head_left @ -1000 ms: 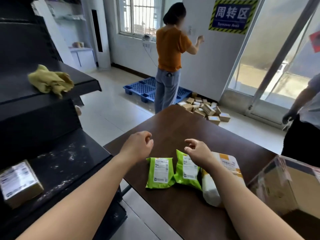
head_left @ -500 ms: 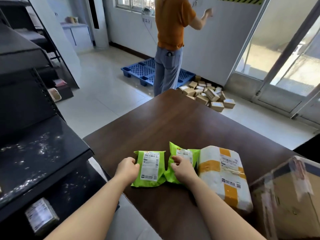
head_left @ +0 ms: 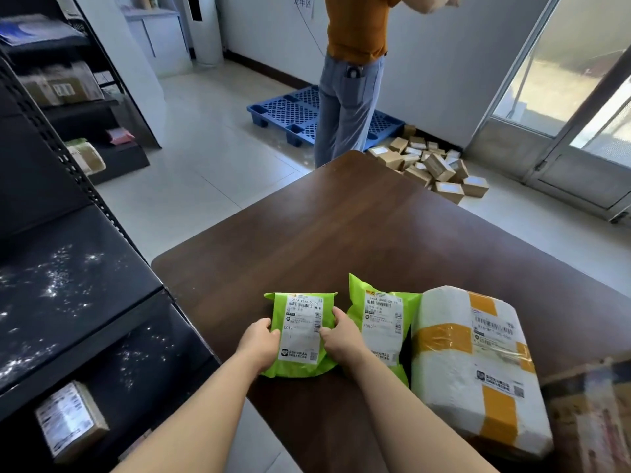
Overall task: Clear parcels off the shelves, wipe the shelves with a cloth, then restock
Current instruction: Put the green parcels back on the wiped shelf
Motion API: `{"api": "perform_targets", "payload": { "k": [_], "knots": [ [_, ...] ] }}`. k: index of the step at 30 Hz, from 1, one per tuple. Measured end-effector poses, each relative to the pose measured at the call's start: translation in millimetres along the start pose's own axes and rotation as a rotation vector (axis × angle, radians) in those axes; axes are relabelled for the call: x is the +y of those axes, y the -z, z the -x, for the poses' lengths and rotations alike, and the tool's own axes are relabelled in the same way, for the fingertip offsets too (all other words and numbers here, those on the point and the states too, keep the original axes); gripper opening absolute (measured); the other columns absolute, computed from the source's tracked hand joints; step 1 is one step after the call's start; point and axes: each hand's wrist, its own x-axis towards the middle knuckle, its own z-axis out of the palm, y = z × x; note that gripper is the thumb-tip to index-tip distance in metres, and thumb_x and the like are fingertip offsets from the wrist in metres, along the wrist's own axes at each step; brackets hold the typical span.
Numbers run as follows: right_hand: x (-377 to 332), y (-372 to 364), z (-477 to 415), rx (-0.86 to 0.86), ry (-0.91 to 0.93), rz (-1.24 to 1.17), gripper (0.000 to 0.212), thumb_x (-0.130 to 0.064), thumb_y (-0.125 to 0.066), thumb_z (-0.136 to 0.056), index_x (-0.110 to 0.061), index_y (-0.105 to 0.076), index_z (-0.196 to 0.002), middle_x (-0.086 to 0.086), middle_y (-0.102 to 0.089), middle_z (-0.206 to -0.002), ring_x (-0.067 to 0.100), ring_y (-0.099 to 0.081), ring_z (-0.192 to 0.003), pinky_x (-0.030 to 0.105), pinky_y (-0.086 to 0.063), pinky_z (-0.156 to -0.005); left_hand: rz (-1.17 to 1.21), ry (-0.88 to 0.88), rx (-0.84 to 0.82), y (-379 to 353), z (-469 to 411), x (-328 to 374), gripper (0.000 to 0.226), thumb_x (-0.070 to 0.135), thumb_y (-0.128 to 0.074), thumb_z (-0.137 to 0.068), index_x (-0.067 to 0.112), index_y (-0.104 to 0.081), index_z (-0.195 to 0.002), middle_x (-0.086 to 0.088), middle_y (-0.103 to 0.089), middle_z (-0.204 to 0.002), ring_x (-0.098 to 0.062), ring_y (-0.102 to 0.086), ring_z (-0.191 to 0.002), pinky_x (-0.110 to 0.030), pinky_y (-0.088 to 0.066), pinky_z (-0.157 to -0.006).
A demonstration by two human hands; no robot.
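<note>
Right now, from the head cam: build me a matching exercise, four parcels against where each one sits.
1 left green mailer
2 right green mailer
3 white parcel with yellow tape
4 small brown box

a on the lower black shelf
b gripped by left hand and right hand
c on the table, right of both mailers
d between the other mailer and the white parcel

Pairs: 1-b, 2-d, 3-c, 4-a

Within 1 second, the left green parcel (head_left: 300, 332) has been taken at both side edges. The left hand (head_left: 261, 345) has been closed on its left edge, and the right hand (head_left: 341, 339) has been shifted over from the right green parcel (head_left: 382, 320).
</note>
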Motion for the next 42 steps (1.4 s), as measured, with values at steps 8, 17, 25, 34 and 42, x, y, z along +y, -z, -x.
{"api": "perform_targets", "payload": {
  "k": [8, 17, 25, 34, 42],
  "knots": [
    [-2, 4, 14, 0.075, 0.091, -0.117, 0.053, -0.004, -0.047, -0.091, -0.01, -0.038, -0.143, 0.002, -0.053, -0.131, 0.007, -0.047, -0.111, 0.016, -0.035, -0.093, 0.299, -0.059, 0.137, 10, 13, 3, 0.026, 0.029, -0.05, -0.097, 0.013, -0.053, -0.118, -0.009, -0.054, -0.119, -0.022, -0.056, -0.101, -0.031, -0.046, -0.081],
    [18, 42, 41, 0.33, 0.128, -0.089, 0.053, -0.019, -0.055, -0.094, -0.012, -0.038, -0.144, 0.006, -0.055, -0.126, 0.019, -0.053, -0.115, 0.033, -0.04, -0.104, 0.609, -0.092, 0.128, 6, 41, 17, 0.041, 0.033, -0.066, -0.088, 0.025, -0.035, -0.113, -0.004, -0.053, -0.114, -0.021, -0.061, -0.095, -0.04, -0.056, -0.073],
    [46, 64, 25, 0.261, -0.107, 0.007, 0.076, -0.027, -0.058, -0.093, -0.014, -0.012, -0.152, 0.019, -0.027, -0.148, 0.032, -0.03, -0.136, 0.038, -0.026, -0.115, 0.582, -0.089, 0.12, -4, 32, 17, 0.059, 0.032, -0.068, -0.087, 0.019, -0.032, -0.132, -0.007, -0.052, -0.124, -0.024, -0.059, -0.104, -0.045, -0.053, -0.087],
    [53, 52, 14, 0.193, -0.171, 0.165, 0.089, -0.042, -0.056, -0.089, -0.04, 0.011, -0.149, 0.017, -0.049, -0.13, 0.034, -0.053, -0.115, 0.046, -0.04, -0.103, 0.581, -0.045, 0.076, -14, 27, 4, 0.043, 0.033, -0.067, -0.087, 0.021, -0.044, -0.121, 0.001, -0.062, -0.105, -0.016, -0.064, -0.091, -0.04, -0.056, -0.075],
    [28, 50, 21, 0.23, 0.035, 0.177, 0.087, -0.048, -0.06, -0.087, -0.05, 0.004, -0.146, 0.005, -0.038, -0.113, 0.028, -0.056, -0.096, 0.04, -0.046, -0.086, 0.711, -0.035, 0.167, 22, 52, -5, 0.043, 0.029, -0.066, -0.089, 0.018, -0.044, -0.125, 0.001, -0.063, -0.102, -0.02, -0.066, -0.092, -0.043, -0.057, -0.077]
  ]
}}
